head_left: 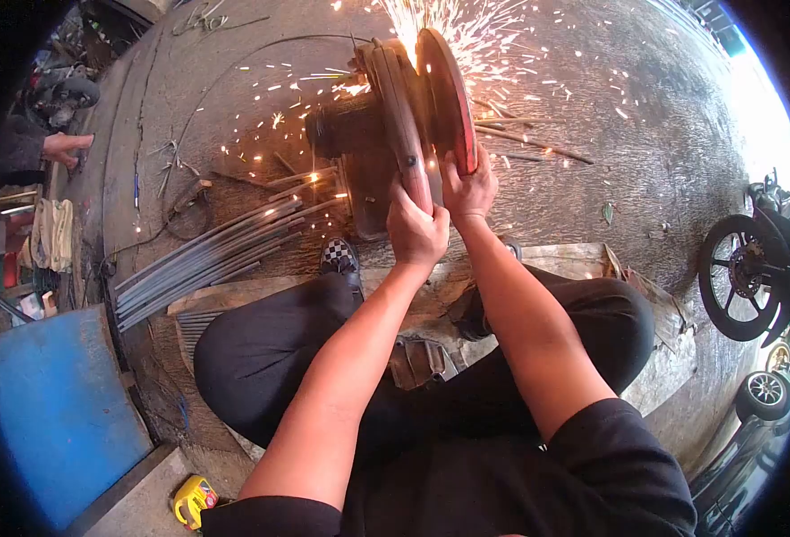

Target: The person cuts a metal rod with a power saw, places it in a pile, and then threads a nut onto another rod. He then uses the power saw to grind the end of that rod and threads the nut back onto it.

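A cut-off saw [350, 130] stands on the floor at the top centre, with bright sparks [453, 31] spraying from its far side. My left hand [416, 228] is wrapped round the near end of the saw's long handle [399, 116]. Beside it, my right hand [469, 186] grips the lower end of the red-edged disc-shaped guard [453, 98]. Several grey metal rods [225, 255] lie left of the saw, and thin rods [538, 143] lie to its right. The cutting point is hidden behind the saw and the sparks.
A blue panel [59, 412] stands at lower left, near a yellow tape measure [194, 501]. Another person's foot [67, 143] shows at upper left. A motorcycle wheel [739, 277] and a car [744, 474] are on the right. A cable curves across the floor [261, 54].
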A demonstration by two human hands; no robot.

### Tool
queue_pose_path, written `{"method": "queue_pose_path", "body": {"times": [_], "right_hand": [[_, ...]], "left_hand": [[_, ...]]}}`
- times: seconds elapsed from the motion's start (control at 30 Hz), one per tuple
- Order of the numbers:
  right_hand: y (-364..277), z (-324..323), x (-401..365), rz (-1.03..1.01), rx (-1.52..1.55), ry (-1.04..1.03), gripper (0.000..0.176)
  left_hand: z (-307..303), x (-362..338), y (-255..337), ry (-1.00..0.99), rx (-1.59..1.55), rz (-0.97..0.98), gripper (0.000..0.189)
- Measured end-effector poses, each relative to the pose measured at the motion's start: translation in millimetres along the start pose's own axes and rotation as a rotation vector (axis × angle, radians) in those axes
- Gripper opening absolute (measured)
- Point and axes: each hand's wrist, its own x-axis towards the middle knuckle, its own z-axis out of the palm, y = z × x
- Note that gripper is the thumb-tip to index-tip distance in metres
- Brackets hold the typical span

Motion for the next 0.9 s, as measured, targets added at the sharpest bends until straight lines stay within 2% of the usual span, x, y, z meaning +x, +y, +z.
{"method": "queue_pose_path", "body": {"times": [0.13, 0.2, 0.37, 0.57, 0.63, 0.73, 0.83, 0.9], "right_hand": [[-1, 1, -1, 0.022, 0.043, 0.024, 0.042], [-1, -1, -2, -0.056, 0.069, 0.035, 0.041], [0, 0, -1, 0.000, 0.015, 0.022, 0.042], [6, 4, -1, -0.039, 0.000, 0.041, 0.044], [6, 3, -1, -0.050, -0.021, 0.038, 0.045], [4, 3, -1, 0.016, -0.019, 0.014, 0.046], [6, 4, -2, -0.018, -0.017, 0.029, 0.047], [8, 5, -1, 0.012, 0.001, -0.003, 0.048]], "left_hand": [[-3, -1, 5, 0.023, 0.019, 0.047, 0.064], [-2, -1, 5, 0.051, 0.028, 0.073, 0.064], [1, 1, -1, 0.070, -0.053, 0.148, 0.064], [2, 1, 0, 0.067, -0.051, 0.080, 0.063], [0, 0, 1, 0.002, -0.003, -0.023, 0.058], [1, 0, 2, 0.065, 0.022, 0.030, 0.053], [0, 0, 1, -0.013, 0.027, -0.059, 0.053], [2, -1, -3, 0.017, 0.062, -0.009, 0.054]]}}
